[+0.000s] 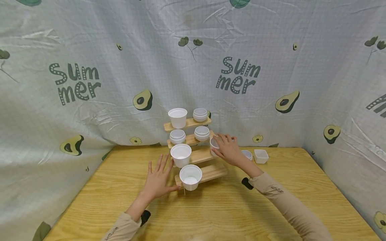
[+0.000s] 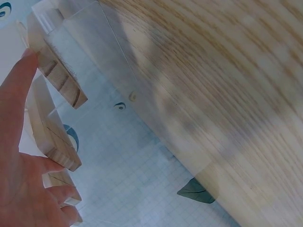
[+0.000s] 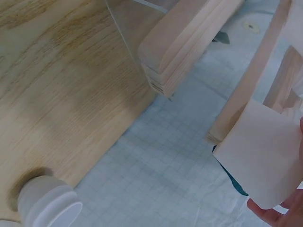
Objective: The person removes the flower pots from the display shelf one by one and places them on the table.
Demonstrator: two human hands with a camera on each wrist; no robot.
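A tiered stand with wooden steps (image 1: 201, 154) and clear side panels holds several white plastic cups and small pots. My right hand (image 1: 228, 149) grips a white cup (image 3: 260, 156) at the right end of the second step from the bottom; whether it rests there is unclear. With fingers spread, my left hand (image 1: 158, 180) touches the stand's left side, its thumb against the end of the lowest step (image 2: 59, 78). A white cup (image 1: 191, 177) stands on that step's left end, and another cup (image 1: 181, 156) on the step above. Small ribbed pots (image 1: 201, 133) occupy the upper steps, beside a tall cup (image 1: 178, 118) on top.
Right of the stand, a small round pot (image 1: 247, 155) and a square white dish (image 1: 261, 156) lie on the wooden table (image 1: 211, 214). A patterned cloth (image 1: 169, 73) hangs right behind the stand and along both sides.
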